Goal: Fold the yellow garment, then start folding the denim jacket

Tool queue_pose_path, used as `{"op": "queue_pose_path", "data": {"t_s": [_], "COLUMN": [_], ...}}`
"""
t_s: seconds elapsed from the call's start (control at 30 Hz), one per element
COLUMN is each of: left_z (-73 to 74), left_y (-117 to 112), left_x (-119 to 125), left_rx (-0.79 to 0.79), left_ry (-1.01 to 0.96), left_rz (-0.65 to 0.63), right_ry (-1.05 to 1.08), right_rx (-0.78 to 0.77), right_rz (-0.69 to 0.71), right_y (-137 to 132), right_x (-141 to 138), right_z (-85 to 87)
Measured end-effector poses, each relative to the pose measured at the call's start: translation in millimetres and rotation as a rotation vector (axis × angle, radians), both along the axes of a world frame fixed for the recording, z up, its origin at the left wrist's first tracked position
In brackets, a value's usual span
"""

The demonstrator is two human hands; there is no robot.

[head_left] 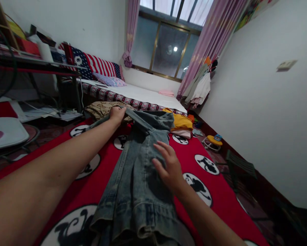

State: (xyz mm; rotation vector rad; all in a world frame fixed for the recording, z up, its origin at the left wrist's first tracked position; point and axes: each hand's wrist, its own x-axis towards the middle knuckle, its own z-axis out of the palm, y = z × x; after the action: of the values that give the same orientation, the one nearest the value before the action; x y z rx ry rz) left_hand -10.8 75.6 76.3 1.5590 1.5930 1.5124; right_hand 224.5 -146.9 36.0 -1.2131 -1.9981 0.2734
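Note:
A blue denim jacket (140,171) lies lengthwise before me, its hem with a buttoned band nearest and its collar end away from me. My left hand (117,115) is closed on a raised fold of the denim at the far left, with a sleeve trailing left behind my forearm. Over the jacket's right side hovers my right hand (169,165), fingers apart and holding nothing; whether it touches the cloth I cannot tell. Beneath the jacket spreads a red blanket (106,147) with black figures in white circles.
Behind the jacket are a tan patterned cloth (102,108) and folded yellow clothing (181,122). A bed (143,89) stands under the window. At left is a cluttered desk (35,61) beside a white seat (7,133). A small yellow stool (214,140) and a dark chair (240,164) stand right.

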Motion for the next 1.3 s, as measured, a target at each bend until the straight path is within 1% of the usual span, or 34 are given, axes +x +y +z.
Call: {"op": "queue_pose_path", "data": {"t_s": [0.03,0.1,0.17,0.23,0.3,0.33,0.4,0.43,0.47,0.53,0.6,0.63,0.7,0.77,0.8,0.83,0.87,0.9,0.97,1.03,1.07,1.1,1.17,1.23,1.3], "left_z": [-5.0,-14.4,-20.6,-23.4,-25.3,-27.3,-35.8,-42.5,-50.6,-68.1,-82.9,-88.0,-93.3,-94.3,-94.1,-93.9,-93.7,-93.8,-94.6,-95.8,-96.3,-96.7,-97.3,-97.6,-97.9], "left_y": [-4,-16,-34,-57,-80,-90,-102,-105,-106,-105,-103,-103,-103,-105,-106,-106,-107,-107,-107,-107,-107,-107,-108,-108,-109], "left_x": [-3,-4,5,22,44,56,80,90,99,111,117,118,118,117,117,117,118,118,119,120,120,120,120,120,120], "left_rx": [-0.034,-0.103,-0.132,-0.083,0.050,0.125,0.245,0.275,0.285,0.257,0.212,0.198,0.184,0.178,0.179,0.185,0.193,0.200,0.205,0.196,0.192,0.191,0.200,0.218,0.234], "left_ry": [0.052,0.165,0.286,0.432,0.605,0.676,0.725,0.711,0.689,0.665,0.672,0.681,0.700,0.709,0.712,0.713,0.714,0.715,0.718,0.723,0.724,0.724,0.721,0.721,0.725], "left_rz": [0.040,0.078,0.050,0.003,-0.079,-0.149,-0.324,-0.397,-0.444,-0.468,-0.450,-0.449,-0.463,-0.469,-0.469,-0.465,-0.459,-0.457,-0.457,-0.465,-0.470,-0.473,-0.479,-0.485,-0.500], "right_ry": [-0.176,-0.454,-0.581,-0.589,-0.551,-0.525,-0.457,-0.406,-0.339,-0.175,0.014,0.108,0.305,0.482,0.538,0.559,0.539,0.482,0.282,0.051,-0.060,-0.147,-0.261,-0.318,-0.351], "right_rx": [0.030,0.000,-0.026,-0.015,-0.008,-0.011,-0.021,-0.025,-0.028,-0.035,-0.068,-0.108,-0.234,-0.362,-0.386,-0.381,-0.318,-0.234,-0.116,-0.070,-0.064,-0.076,-0.139,-0.255,-0.357], "right_rz": [0.001,0.013,0.013,0.008,0.015,0.019,0.031,0.039,0.047,0.076,0.096,0.092,0.066,0.030,0.014,-0.006,-0.042,-0.081,-0.158,-0.281,-0.332,-0.370,-0.391,-0.407,-0.467], "right_y": [8,21,27,28,26,25,22,20,18,13,11,11,18,39,56,76,98,123,175,220,239,254,275,287,296], "right_x": [-4,-11,-15,-15,-14,-13,-12,-12,-11,-10,-8,-6,-1,8,14,20,27,34,48,59,63,67,72,76,80], "right_z": [-15.5,-43.5,-62.5,-70.2,-69.3,-67.0,-61.9,-59.8,-58.2,-56.2,-54.1,-52.0,-43.7,-28.5,-18.6,-7.8,3.4,14.2,32.2,43.4,46.3,47.9,49.0,52.0,60.1]}}
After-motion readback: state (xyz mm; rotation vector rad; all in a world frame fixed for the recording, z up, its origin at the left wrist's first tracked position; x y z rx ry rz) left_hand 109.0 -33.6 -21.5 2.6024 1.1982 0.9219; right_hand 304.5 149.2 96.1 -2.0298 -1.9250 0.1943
